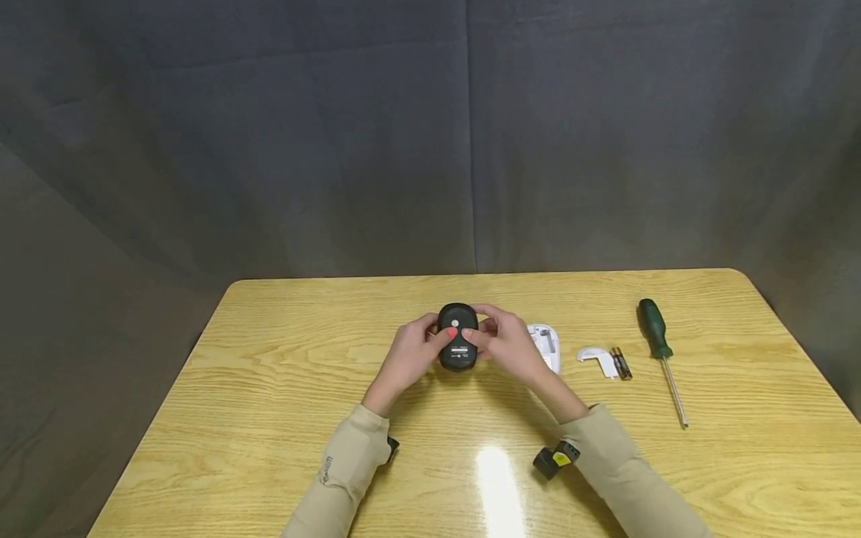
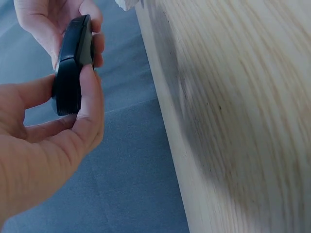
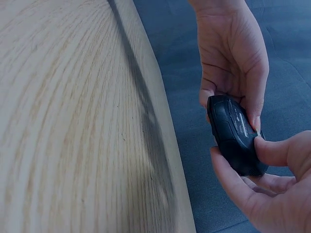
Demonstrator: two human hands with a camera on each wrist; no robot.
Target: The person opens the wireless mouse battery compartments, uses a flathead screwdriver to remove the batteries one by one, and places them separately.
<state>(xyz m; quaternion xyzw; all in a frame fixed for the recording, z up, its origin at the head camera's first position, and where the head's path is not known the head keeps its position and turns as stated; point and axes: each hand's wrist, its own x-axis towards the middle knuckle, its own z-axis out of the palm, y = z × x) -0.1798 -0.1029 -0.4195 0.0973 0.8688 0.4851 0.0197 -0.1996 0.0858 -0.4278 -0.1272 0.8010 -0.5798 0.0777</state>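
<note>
Both hands hold a black computer mouse (image 1: 459,360) raised over the table, its underside with a pale label turned toward me. My left hand (image 1: 409,351) grips the mouse's left edge, thumb on the underside. On the other edge my right hand (image 1: 511,345) holds it the same way, its thumb close to the left thumb. In the left wrist view the mouse (image 2: 70,63) appears edge-on between the fingers. The right wrist view shows the label side of the mouse (image 3: 233,128) between both thumbs. The mouse's top is mostly hidden.
A white device (image 1: 550,345) with an exposed compartment lies partly behind the right hand. To its right are a curved white cover (image 1: 604,362) and dark batteries (image 1: 621,364). Farther right lies a green-handled screwdriver (image 1: 654,329). Dark curtains surround the wooden table (image 1: 282,418).
</note>
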